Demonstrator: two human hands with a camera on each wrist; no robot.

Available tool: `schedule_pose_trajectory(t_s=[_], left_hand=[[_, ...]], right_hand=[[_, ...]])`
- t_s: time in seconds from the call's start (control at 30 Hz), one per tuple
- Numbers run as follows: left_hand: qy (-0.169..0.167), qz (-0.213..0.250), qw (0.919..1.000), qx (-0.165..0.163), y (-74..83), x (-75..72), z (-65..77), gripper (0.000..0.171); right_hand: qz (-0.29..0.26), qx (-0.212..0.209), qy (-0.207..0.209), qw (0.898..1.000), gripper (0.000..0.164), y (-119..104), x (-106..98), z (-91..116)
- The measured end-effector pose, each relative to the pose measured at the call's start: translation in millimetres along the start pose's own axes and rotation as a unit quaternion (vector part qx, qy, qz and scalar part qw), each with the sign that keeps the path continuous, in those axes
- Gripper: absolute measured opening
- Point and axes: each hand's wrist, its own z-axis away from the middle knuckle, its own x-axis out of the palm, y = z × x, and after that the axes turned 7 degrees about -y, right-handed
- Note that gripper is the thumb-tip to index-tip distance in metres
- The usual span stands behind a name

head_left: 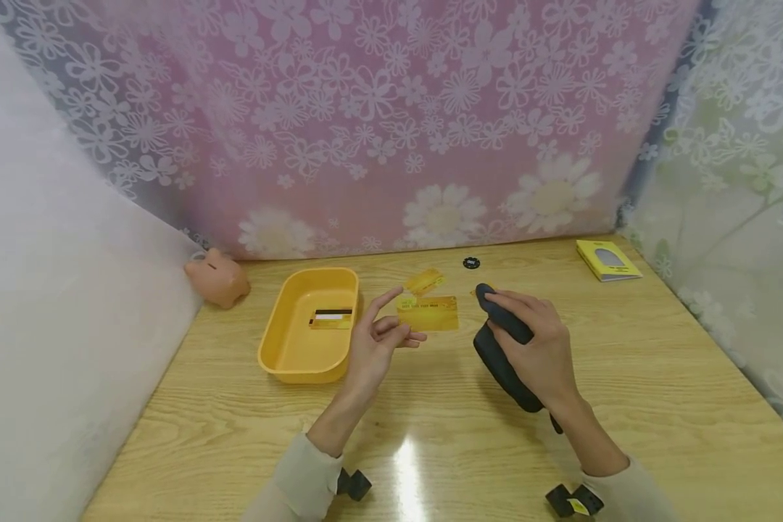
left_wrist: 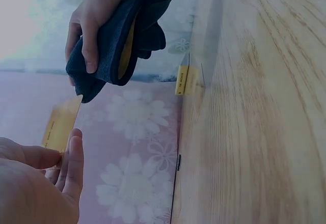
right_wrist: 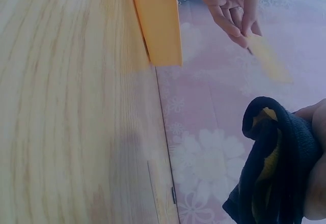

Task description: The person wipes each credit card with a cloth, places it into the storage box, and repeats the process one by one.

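Observation:
My left hand (head_left: 373, 344) pinches a gold bank card (head_left: 433, 315) by its near left edge, between thumb and fingers, above the table. In the left wrist view the card (left_wrist: 62, 124) is tilted, its far corner close to a dark cloth (left_wrist: 104, 56). My right hand (head_left: 540, 341) grips this cloth, which is bunched and folded. Yellow shows inside its folds in the right wrist view, where the cloth (right_wrist: 293, 147) appears apart from the card. Another gold card (head_left: 425, 280) is partly hidden behind the held one.
Left of my hands stands a yellow tray (head_left: 309, 377) with a striped gold card (head_left: 322, 324) inside. A piggy bank (head_left: 215, 279) sits at the back left. Toward the curtain lie a black poker chip (head_left: 471, 262) and a yellow booklet (head_left: 605, 259).

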Motion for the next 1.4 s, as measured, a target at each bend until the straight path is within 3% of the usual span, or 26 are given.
schedule_pose_trajectory(t_s=[0.1, 0.27, 0.4, 0.57, 0.8, 0.93, 1.4], left_hand=[[0.017, 0.008, 0.9998, -0.005, 1.0, 1.9, -1.0, 0.052], [0.043, 0.019, 0.9988, -0.011, 0.9, 3.6, -2.5, 0.025], [0.033, 0.023, 0.9991, 0.011, -0.1, 4.4, -3.4, 0.013], [0.029, 0.029, 0.9991, 0.012, -0.7, 5.0, -1.6, 0.01], [0.069, -0.005, 0.9975, -0.014, 0.6, 6.1, -2.1, 0.01], [0.071, 0.001, 0.9974, -0.004, -0.3, 5.8, -2.7, 0.01], [0.0, 0.022, 0.9995, 0.021, 4.8, 5.7, 0.3, 0.027]], right_hand=[[0.0, 0.001, 0.001, 1.0, 0.052, 0.5, -0.9, -0.7], [-0.004, 0.005, -0.001, 1.0, 0.052, 1.7, 0.3, 0.3], [-0.005, 0.009, -0.004, 1.0, 0.052, 2.4, 0.8, 2.2], [-0.002, 0.008, -0.004, 1.0, 0.053, 1.9, 0.5, 3.3], [-0.002, 0.002, -0.003, 1.0, 0.053, 0.4, 0.1, 1.2], [0.0, 0.005, -0.004, 1.0, 0.054, -1.5, -1.0, 0.0], [-0.015, 0.006, 0.003, 1.0, 0.054, -5.8, -4.6, -0.1]])
